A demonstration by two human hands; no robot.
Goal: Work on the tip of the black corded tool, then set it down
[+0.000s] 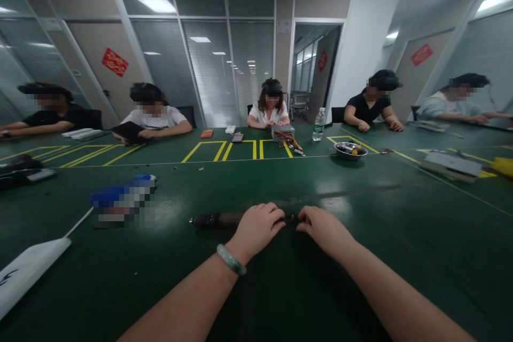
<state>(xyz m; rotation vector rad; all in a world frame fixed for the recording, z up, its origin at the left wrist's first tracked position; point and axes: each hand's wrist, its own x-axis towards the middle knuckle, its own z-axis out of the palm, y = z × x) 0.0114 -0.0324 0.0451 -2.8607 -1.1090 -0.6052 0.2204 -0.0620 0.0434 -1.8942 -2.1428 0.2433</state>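
Observation:
A dark electric screwdriver (230,219) lies across the green table in front of me, its metal tip pointing left. My left hand (260,224), with a jade-like bangle on the wrist, is closed over the screwdriver's rear end. Just right of it, my right hand (318,224) is pinched at a small dark piece near the tool's end. What that piece is, I cannot make out. A short gap separates the two hands, and the fingers hide most of what lies between them.
Left of me are a pixelated blue-and-white item (124,197) and a white object (32,270) with a cord. Farther off stand a metal bowl (350,150), a water bottle (319,125) and a grey box with wires (282,132). Several people sit across the table.

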